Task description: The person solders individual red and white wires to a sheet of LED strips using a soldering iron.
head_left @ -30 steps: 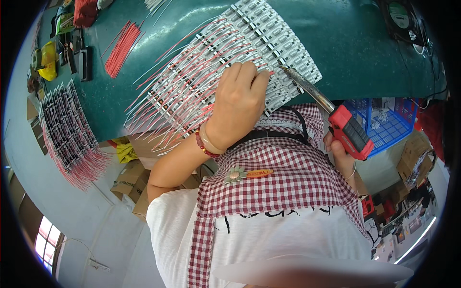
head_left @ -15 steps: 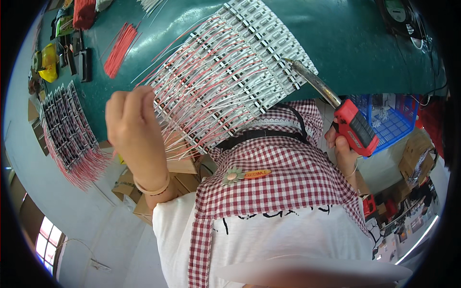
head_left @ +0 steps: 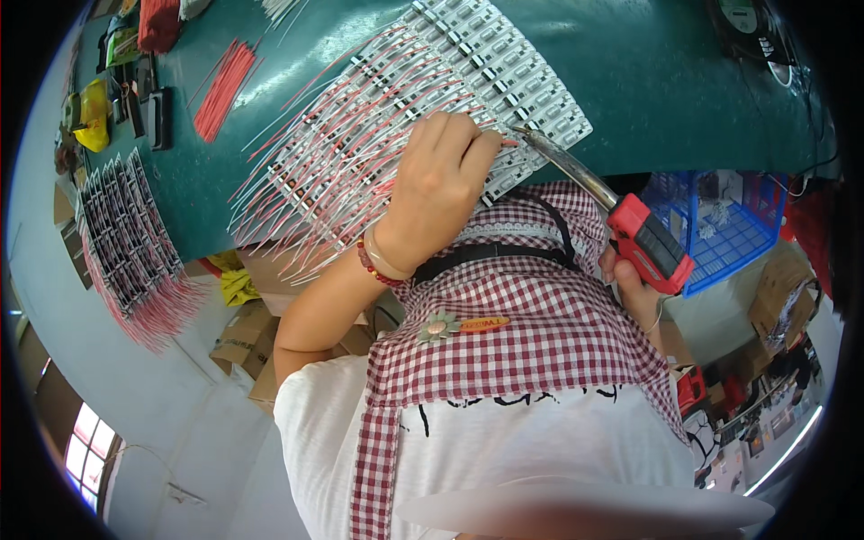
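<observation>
My right hand [head_left: 636, 292] grips a soldering iron [head_left: 652, 245] by its red and black handle. The iron's metal tip rests at a grey panel [head_left: 551, 94] made of rows of small parts, in its unwired section. Over the panel my left hand [head_left: 438, 187] is closed in a pinch, with a short red wire end [head_left: 510, 142] sticking out past its fingertips, close below the iron's tip. Many red and white wires [head_left: 346, 148] fan out leftward from the wired rows. My left hand covers some of these rows.
A bundle of red wires [head_left: 225, 92] lies on the green tabletop [head_left: 648, 81]. Left of it are a yellow item [head_left: 92, 117] and black tools. A second wired panel [head_left: 130, 234] hangs at the table's left edge. A blue basket [head_left: 733, 238] stands at right, below a dark device [head_left: 751, 31].
My left hand has moved right from the wires' left ends to beside the iron's tip, with a red wire in its pinch. The iron has shifted slightly left and down.
</observation>
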The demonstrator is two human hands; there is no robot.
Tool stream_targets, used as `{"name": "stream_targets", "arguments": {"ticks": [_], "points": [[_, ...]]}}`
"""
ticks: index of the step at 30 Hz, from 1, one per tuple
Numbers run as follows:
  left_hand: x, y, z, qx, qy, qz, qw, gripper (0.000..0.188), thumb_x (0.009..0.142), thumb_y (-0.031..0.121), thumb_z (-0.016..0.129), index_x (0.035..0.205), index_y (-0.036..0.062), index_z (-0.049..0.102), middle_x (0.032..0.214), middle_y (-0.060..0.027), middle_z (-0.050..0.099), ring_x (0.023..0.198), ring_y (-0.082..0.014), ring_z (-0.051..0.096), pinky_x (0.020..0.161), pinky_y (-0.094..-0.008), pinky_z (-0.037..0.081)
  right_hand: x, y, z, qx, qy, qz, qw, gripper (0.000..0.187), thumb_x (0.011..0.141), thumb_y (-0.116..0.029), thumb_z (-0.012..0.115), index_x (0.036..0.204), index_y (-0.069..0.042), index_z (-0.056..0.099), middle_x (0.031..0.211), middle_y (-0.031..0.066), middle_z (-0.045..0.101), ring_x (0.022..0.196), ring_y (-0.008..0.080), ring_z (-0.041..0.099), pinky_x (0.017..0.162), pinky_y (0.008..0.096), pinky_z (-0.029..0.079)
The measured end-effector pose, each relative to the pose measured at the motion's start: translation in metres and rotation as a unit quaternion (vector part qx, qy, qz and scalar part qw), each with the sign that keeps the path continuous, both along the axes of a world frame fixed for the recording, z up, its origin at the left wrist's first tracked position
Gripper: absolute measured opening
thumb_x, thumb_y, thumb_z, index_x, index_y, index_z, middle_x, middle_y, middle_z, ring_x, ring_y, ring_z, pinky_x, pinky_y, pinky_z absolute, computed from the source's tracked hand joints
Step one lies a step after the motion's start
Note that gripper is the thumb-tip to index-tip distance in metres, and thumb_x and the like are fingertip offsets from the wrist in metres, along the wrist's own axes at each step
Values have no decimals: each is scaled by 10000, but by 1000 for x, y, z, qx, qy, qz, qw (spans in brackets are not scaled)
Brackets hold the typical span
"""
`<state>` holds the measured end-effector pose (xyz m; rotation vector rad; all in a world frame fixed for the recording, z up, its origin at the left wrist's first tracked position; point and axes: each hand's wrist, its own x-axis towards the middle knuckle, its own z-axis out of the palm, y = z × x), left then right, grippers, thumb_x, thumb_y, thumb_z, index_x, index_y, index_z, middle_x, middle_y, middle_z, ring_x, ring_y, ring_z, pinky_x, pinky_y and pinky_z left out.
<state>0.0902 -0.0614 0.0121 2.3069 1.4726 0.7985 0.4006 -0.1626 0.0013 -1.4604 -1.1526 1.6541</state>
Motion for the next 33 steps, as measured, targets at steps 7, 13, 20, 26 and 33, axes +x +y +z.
{"name": "stream_targets", "arguments": {"ticks": [7,13,20,26,33], "points": [[3,-2,-4,8,-2,18,1000,202,723,-29,717,909,26,661,758,-71,495,712,-241,507,638,-358,424,-12,14,6,92,-167,64,980,154,797,-137,705,900,-24,691,795,116,644,647,260,631,597,330,485],[4,-4,-5,-1,8,13,1000,180,722,24,623,901,17,641,798,-86,478,764,-248,509,689,-356,426,-9,18,9,99,-145,94,980,171,786,-136,714,908,-19,688,805,111,645,668,253,635,589,333,481],[5,-3,-4,-15,6,24,1000,162,732,29,633,893,17,641,801,-92,475,777,-258,512,700,-368,427,-9,13,17,93,-166,69,979,214,806,-180,716,944,-18,697,848,113,664,703,248,651,635,314,497],[6,-3,-5,-11,5,27,1000,150,740,34,635,890,23,638,800,-89,477,780,-258,512,701,-371,425,-3,10,14,91,-169,72,979,237,814,-168,722,986,-7,706,876,120,687,731,247,663,668,314,506],[7,-7,7,2,0,14,1000,193,728,-32,678,905,45,665,759,-63,484,717,-238,501,644,-355,402,-2,3,14,107,-176,66,976,238,836,-231,705,931,-13,693,796,91,670,696,227,647,619,321,487]]}}
